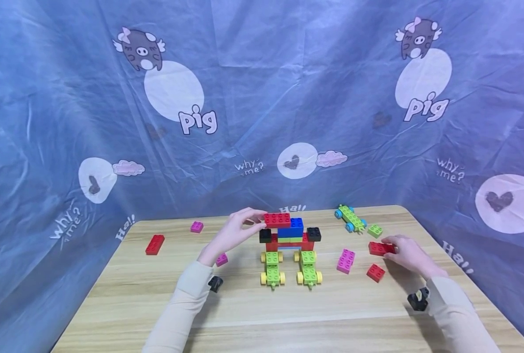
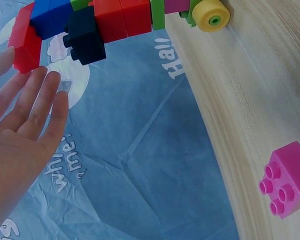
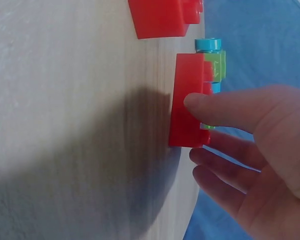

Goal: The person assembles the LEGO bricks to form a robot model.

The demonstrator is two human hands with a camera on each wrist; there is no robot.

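My left hand (image 1: pixel 235 230) pinches the left end of a long red brick (image 1: pixel 277 219) on top of a built figure. Under that brick sit a blue brick (image 1: pixel 296 225) and a thin lime layer, with a black brick (image 1: pixel 313 234) sticking out at each side. Two lime wheeled bases with yellow wheels (image 1: pixel 309 274) form the figure's lower part. Over at the right, my right hand (image 1: pixel 406 254) grips another long red brick (image 3: pixel 187 100), thumb on its near side. That brick is low over the table, and the fingertips behind it are partly hidden.
A smaller red brick (image 1: pixel 375 272) and a magenta brick (image 1: pixel 346 261) lie near the right hand. Behind are a lime car base with blue wheels (image 1: pixel 350 218) and a lime brick (image 1: pixel 375 230). Leftward lie a red brick (image 1: pixel 155 244) and magenta bricks (image 1: pixel 196 226). A blue curtain (image 1: pixel 253 98) surrounds the table.
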